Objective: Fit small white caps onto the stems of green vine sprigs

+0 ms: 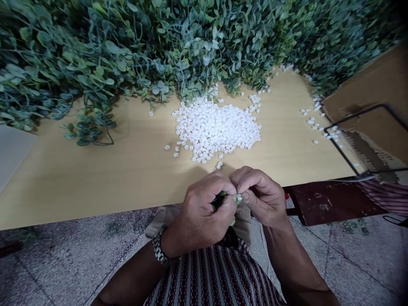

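Note:
My left hand (208, 208) is closed around an artificial leaf sprig (219, 199), whose green leaves show between the thumb and fingers. Its stem end points toward my right hand (263, 195). There the thumb and forefinger pinch at a small white plastic ring (239, 197) against the stem end, partly covered by the fingertips. Both hands meet just over the table's near edge. Beyond them lies a heap of small white plastic rings (219, 127), with a few loose ones close to my fingers.
Artificial greenery (191, 46) is piled along the back of the table (95, 182). One loose sprig (92, 127) lies at the left. A torn cardboard box (372, 97) and a thin black frame (353, 117) stand at the right, among scattered rings. A pale sheet (12, 148) rests far left.

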{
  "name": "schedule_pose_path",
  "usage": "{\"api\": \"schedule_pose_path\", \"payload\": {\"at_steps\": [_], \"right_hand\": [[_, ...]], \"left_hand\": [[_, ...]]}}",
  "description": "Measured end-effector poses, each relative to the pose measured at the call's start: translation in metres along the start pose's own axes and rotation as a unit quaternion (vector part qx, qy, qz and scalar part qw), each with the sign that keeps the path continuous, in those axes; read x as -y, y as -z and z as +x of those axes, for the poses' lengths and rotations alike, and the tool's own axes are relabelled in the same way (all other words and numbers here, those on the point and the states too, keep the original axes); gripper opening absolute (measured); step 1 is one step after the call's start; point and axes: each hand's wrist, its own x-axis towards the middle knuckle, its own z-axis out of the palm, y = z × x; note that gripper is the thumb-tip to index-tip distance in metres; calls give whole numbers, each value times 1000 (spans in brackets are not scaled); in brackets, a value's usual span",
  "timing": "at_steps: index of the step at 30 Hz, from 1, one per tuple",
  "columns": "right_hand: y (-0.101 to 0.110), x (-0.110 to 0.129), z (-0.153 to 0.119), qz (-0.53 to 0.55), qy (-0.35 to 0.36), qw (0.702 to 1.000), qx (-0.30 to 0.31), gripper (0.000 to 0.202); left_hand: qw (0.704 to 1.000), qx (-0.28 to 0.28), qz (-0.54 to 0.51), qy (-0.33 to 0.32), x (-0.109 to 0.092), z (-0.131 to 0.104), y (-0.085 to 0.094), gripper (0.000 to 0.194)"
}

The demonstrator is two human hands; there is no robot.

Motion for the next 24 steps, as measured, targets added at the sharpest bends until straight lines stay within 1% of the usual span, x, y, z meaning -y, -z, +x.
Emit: {"api": "schedule_pose_path", "payload": {"at_steps": [2, 4, 6, 8, 9, 11, 12, 13, 16, 17, 19, 20, 22, 24], "right_hand": [[-1, 0, 0, 0, -1, 1000, -21, 6], [-1, 1, 2, -7, 6, 999, -45, 9], [-1, 3, 3, -27, 26, 995, -96, 16], [-2, 6, 5, -69, 44, 985, -150, 16], [-3, 8, 5, -95, 47, 983, -153, 14], [-5, 12, 5, -140, 41, 983, -107, 14], [-7, 13, 5, -152, 33, 985, -80, 15], [-9, 15, 5, -157, 29, 985, -67, 17], [-14, 19, 5, -158, 55, 982, -91, 23], [-15, 20, 6, -162, 72, 980, -89, 26], [-17, 22, 9, -177, 94, 978, -62, 27], [-18, 22, 10, -181, 90, 978, -46, 24], [-19, 23, 11, -180, 66, 981, -31, 17], [-19, 22, 11, -174, 51, 983, -25, 15]], "left_hand": [[999, -5, -30, 35, -1, 1, 0, 15], [992, -18, -94, 81, -1, 2, 1, 13], [974, -62, -182, 120, 1, 4, 4, 9], [948, -113, -261, 140, 3, 5, 7, 5], [938, -132, -285, 144, 4, 5, 8, 6], [930, -148, -306, 143, 5, 5, 8, 11], [930, -151, -307, 136, 6, 5, 8, 12], [932, -154, -304, 127, 6, 4, 7, 13], [941, -157, -286, 86, 8, 2, 5, 9], [945, -157, -277, 69, 10, 1, 4, 7], [953, -165, -252, 44, 13, -3, 2, 4], [956, -171, -237, 38, 15, -5, 2, 3], [963, -176, -204, 33, 19, -9, 3, 11], [972, -162, -169, 15, 21, -12, 5, 18]]}}
